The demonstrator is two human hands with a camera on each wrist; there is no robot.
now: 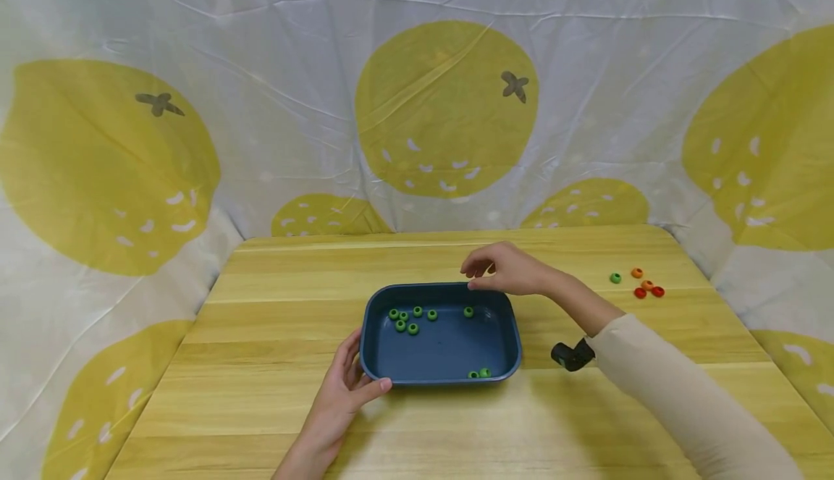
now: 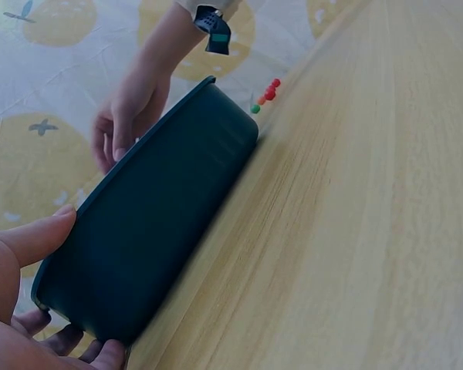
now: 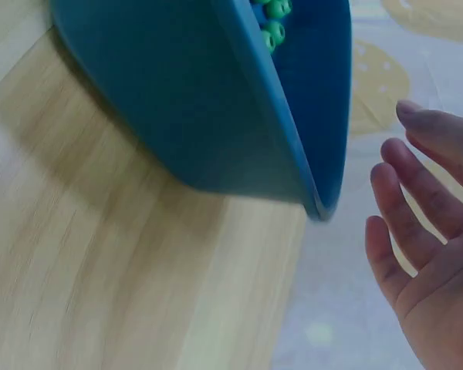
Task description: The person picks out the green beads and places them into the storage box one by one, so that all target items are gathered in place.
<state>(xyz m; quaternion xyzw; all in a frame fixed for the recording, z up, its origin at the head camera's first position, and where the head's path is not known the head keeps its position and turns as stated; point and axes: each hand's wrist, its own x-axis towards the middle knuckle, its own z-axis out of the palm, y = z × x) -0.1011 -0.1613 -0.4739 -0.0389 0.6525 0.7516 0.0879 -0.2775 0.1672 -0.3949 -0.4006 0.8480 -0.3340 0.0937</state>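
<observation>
A dark blue rectangular tray (image 1: 436, 355) sits on the table, with several green beads (image 1: 413, 329) scattered inside it. My left hand (image 1: 339, 386) grips the tray's near left corner. In the left wrist view its thumb (image 2: 42, 235) lies at the rim and the fingers curl around the lower end. My right hand (image 1: 504, 268) hovers by the far right rim, palm down in the head view. Its fingers (image 3: 409, 208) are loosely bent with nothing between them, apart from the tray wall (image 3: 193, 100) in the right wrist view.
On the table's far right lie a loose green bead (image 1: 615, 278), orange beads (image 1: 637, 273) and red beads (image 1: 658, 292). A black wrist device (image 1: 573, 355) hangs by the right sleeve (image 1: 684, 400). A lemon-patterned cloth (image 1: 586, 103) hangs behind the wooden table (image 1: 260, 321).
</observation>
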